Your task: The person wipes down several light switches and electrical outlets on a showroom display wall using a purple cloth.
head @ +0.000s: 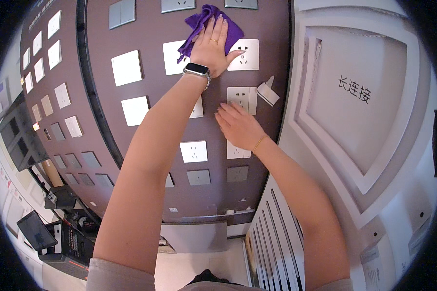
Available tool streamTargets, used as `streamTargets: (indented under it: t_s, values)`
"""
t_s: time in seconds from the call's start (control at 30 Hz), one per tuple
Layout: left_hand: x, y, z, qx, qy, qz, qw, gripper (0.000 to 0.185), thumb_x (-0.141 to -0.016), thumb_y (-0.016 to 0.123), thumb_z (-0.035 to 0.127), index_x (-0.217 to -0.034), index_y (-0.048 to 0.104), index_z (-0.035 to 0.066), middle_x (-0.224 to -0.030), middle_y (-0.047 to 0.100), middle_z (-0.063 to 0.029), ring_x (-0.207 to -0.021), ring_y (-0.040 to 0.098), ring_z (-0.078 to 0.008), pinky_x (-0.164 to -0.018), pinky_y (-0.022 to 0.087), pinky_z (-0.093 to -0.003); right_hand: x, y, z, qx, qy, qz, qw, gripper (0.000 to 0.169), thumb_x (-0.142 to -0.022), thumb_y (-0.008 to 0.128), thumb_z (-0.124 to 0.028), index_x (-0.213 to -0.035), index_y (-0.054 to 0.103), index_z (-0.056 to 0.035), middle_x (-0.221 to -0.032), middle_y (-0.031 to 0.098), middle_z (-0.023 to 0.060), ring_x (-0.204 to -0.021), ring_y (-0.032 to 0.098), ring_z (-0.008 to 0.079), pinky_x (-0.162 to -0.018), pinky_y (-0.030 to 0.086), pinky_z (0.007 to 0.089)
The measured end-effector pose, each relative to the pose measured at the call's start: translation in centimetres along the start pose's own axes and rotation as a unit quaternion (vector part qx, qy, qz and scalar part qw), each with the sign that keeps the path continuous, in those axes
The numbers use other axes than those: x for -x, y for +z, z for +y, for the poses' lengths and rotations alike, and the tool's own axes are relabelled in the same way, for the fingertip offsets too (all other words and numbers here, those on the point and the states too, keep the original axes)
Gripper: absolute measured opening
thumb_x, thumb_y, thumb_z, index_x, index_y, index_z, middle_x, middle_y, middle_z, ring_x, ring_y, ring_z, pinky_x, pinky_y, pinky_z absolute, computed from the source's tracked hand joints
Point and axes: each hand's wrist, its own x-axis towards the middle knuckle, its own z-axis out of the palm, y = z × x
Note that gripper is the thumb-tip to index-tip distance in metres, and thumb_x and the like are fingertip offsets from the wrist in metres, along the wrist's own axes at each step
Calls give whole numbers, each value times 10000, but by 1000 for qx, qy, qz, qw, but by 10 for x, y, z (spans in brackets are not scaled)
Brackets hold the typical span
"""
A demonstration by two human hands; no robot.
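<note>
Under my left hand (212,43) a crumpled purple cloth (235,32) is pressed against a brown display board (156,32). The fingers lie over the cloth, and the thumb reaches across a white wall socket (253,62). Another white socket plate (171,58) is partly hidden by the cloth and hand. Lower on the board, my right hand (240,125) holds nothing visible; its fingertips rest at the lower left edge of a white socket with a side switch (236,94). Beside that socket hangs a small white fitting (268,94), tilted.
White blank plates (126,68) and grey sockets (199,177) are mounted around the hands. A black strip (91,80) divides the board from a further panel of switches. White framed moulding (306,120) stands on the right. A tablet-like screen (37,230) is at lower left.
</note>
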Motion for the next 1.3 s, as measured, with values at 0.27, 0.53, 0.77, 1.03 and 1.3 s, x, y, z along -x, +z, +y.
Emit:
streamTargets:
  t_s: [0.27,0.53,0.77,1.03,1.3]
  values:
    - [28,-5,11,-42,2,-13,999,947,-896,386,680,-1471,214,-53,-1556,210,-190,-1436,208,-334,-1160,206,-449,5,-8,15,-124,172,65,975,179,-835,601,-250,-850,639,-75,-840,627,119,-847,619,283,-832,494,385]
    - [76,-9,23,4,3,-36,999,903,-898,423,648,-1468,254,-32,-1558,219,-173,-1432,225,-318,-1149,245,-432,22,-1,20,-208,188,-174,944,345,-901,547,-375,-852,650,-50,-780,673,165,-756,674,325,-685,538,449]
    - [100,-14,33,-5,-3,-98,995,917,-890,416,662,-1475,247,-23,-1554,234,-160,-1428,229,-308,-1153,236,-416,24,21,14,-164,95,-177,966,331,-913,536,-368,-913,644,-55,-872,666,135,-819,669,314,-727,539,434]
    - [121,-25,49,33,-29,-152,987,916,-879,474,624,-1475,233,-28,-1554,226,-168,-1407,271,-334,-1133,288,-409,24,24,14,-182,118,-184,959,335,-912,534,-366,-869,655,-56,-862,678,149,-819,670,325,-729,539,445]
    - [173,-20,67,58,-36,-177,982,915,-862,507,609,-1458,261,-40,-1549,243,-159,-1407,273,-316,-1140,282,-399,25,20,12,-187,138,-296,926,352,-887,575,-375,-842,689,-45,-862,692,169,-841,672,348,-755,540,451]
